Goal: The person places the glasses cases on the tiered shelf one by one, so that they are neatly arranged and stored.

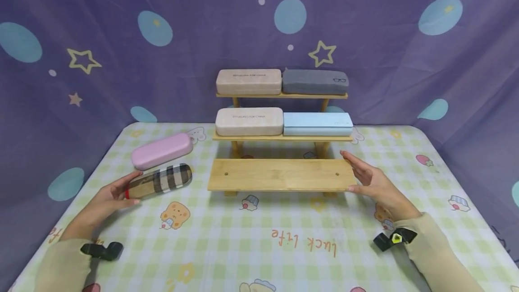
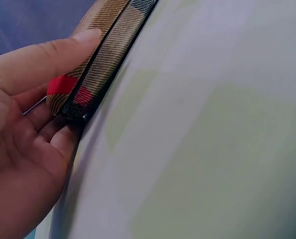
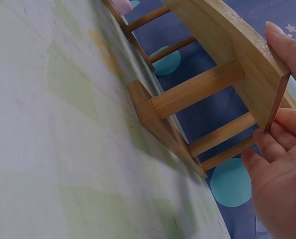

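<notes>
My left hand (image 1: 104,201) holds the near left end of a plaid glasses case (image 1: 164,180), brown, black and white with a red stripe. In the left wrist view the thumb (image 2: 70,50) lies along the case's side, and the other fingers are partly hidden behind its end. The case lies on the cloth. At the right end of the lowest board of a three-tier wooden display stand (image 1: 281,175), my right hand (image 1: 379,188) grips the corner, thumb at the front edge. In the right wrist view, fingers (image 3: 282,139) curl at the board's end.
Behind the plaid case lies a pink glasses case (image 1: 162,151). The middle tier carries a cream case (image 1: 249,121) and a light blue case (image 1: 318,124). On the top tier sit a beige case (image 1: 248,82) and a grey-blue case (image 1: 314,82). A checked tablecloth (image 1: 227,242) covers the table.
</notes>
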A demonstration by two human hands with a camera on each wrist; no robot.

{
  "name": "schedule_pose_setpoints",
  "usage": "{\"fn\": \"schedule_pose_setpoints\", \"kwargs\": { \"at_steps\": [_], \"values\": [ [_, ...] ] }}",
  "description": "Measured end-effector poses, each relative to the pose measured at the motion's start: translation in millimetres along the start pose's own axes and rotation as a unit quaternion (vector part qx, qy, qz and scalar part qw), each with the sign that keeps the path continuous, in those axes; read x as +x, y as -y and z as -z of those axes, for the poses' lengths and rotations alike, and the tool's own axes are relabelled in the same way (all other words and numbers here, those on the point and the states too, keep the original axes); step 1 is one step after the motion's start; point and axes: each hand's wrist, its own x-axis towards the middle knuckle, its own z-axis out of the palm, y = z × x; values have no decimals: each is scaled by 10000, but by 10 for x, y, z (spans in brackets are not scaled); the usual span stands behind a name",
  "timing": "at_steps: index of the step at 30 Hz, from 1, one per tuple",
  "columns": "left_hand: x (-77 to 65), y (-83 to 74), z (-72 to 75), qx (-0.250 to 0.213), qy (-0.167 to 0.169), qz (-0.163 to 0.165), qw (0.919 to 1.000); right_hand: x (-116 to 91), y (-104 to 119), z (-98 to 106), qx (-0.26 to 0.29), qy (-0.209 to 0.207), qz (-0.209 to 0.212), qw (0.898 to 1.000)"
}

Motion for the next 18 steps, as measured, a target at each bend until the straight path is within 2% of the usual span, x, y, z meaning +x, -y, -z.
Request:
{"fn": "schedule_pose_setpoints", "kwargs": {
  "at_steps": [9, 14, 18],
  "values": [
    [32, -16, -51, 650, -232, 251, 9973, 6, -24, 13, 131, 74, -26, 9999],
    [35, 0, -41, 943, -339, 540, 9935, 6, -27, 15, 184, 113, -1, 9998],
    [60, 6, -34, 1291, -408, 810, 9875, -16, -10, 7, 194, 34, -270, 9994]
  ]
}}
